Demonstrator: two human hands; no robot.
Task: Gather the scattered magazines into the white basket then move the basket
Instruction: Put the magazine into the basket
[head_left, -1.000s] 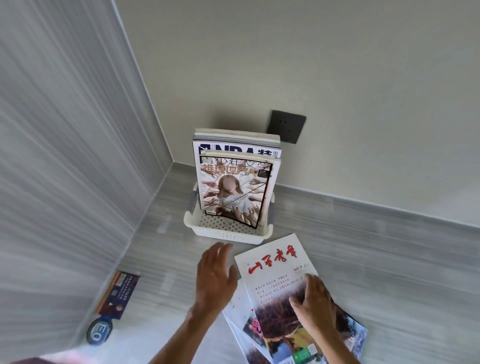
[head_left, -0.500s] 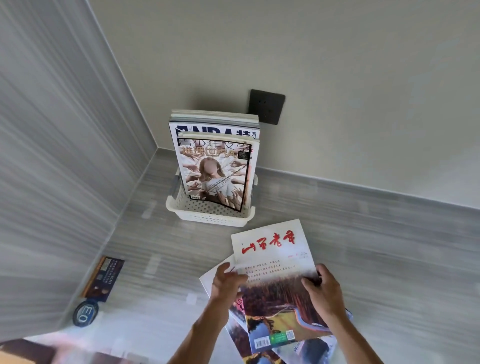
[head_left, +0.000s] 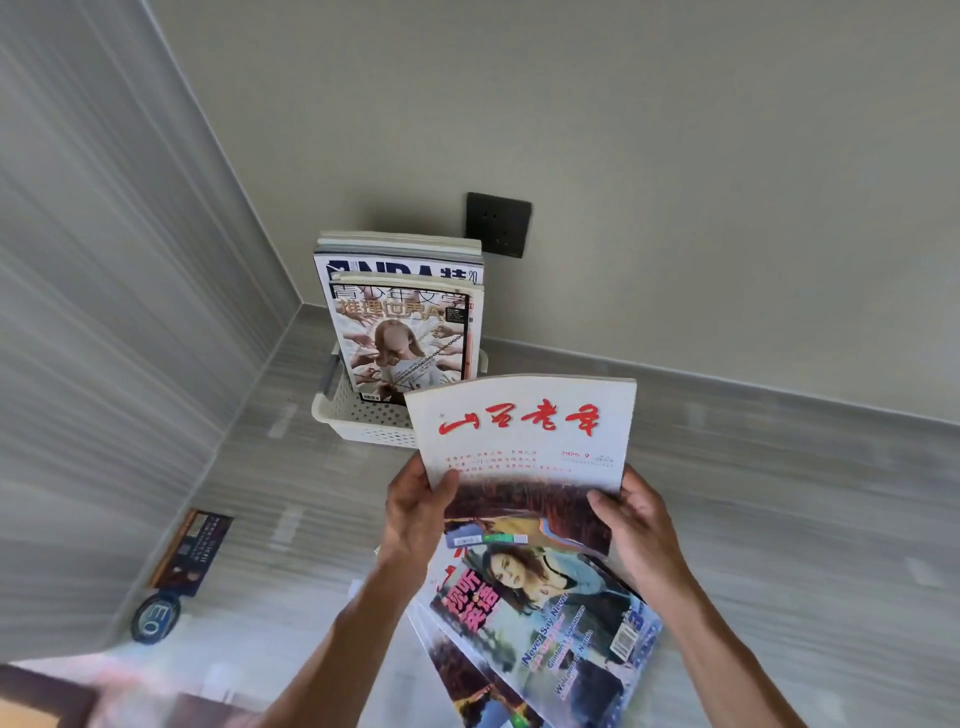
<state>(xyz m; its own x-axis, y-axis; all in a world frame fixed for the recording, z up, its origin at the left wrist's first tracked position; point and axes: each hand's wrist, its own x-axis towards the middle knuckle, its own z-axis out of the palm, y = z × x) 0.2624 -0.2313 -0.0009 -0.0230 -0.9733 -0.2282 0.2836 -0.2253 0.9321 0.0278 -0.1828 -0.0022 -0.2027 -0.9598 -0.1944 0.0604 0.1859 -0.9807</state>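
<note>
Both hands grip one magazine between them: the left hand (head_left: 415, 512) pinches its lower left edge, thumb on the cover, and the right hand (head_left: 636, 519) pinches the lower right edge the same way. That white magazine (head_left: 524, 441) — red brush lettering across its top, a dark picture along its bottom — is lifted off the floor and tilted up toward the camera, its top edge overlapping the near right corner of the basket.

At far left, against the grey panelled wall, a dark booklet (head_left: 192, 553) lies flat on the striped grey floor (head_left: 779, 519), with a round blue badge (head_left: 156, 617) just beside its near end. Further in, near the room's corner, the white basket (head_left: 358, 415) sits on the floor; its perforated front wall shows. Several magazines stand upright in it, leaning back (the front one (head_left: 405, 338) shows a figure ringed by reaching hands, the one behind it (head_left: 400, 267) large dark letters).

Below the lifted magazine, between the forearms, more magazines lie fanned on the floor — the top one (head_left: 550, 618) carries a portrait and red characters. On the wall behind the basket sits a dark socket plate (head_left: 497, 224).
</note>
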